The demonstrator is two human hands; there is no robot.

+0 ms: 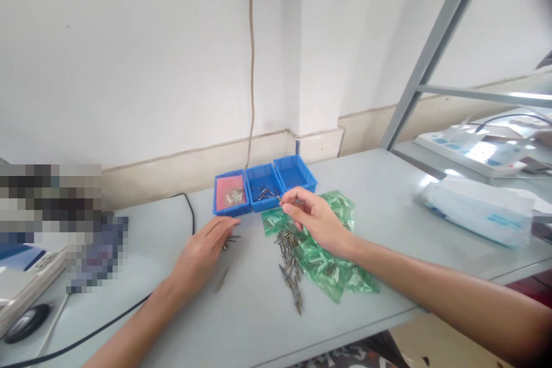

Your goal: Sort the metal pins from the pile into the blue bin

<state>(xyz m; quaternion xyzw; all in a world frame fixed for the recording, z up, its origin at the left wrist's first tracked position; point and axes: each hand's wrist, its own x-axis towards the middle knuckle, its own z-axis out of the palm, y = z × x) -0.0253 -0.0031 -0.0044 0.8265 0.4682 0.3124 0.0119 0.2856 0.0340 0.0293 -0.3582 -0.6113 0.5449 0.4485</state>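
My right hand pinches a small, thin brass-coloured metal pin between thumb and fingertips, just in front of the middle blue bin. My left hand is curled with its fingers together, thumb hidden. Several slim metal pins show beside and under its fingers; whether they are gripped or lie on the table I cannot tell. One pointed metal pin lies alone nearby. A loose pile of metal pins lies between my hands, next to green plastic bags with more metal pieces inside.
Dark pins lie in the middle bin. The left blue bin holds a pink sheet and a small clear bag; the right blue bin stands beside them. A white plastic package, black cable and mouse are farther out.
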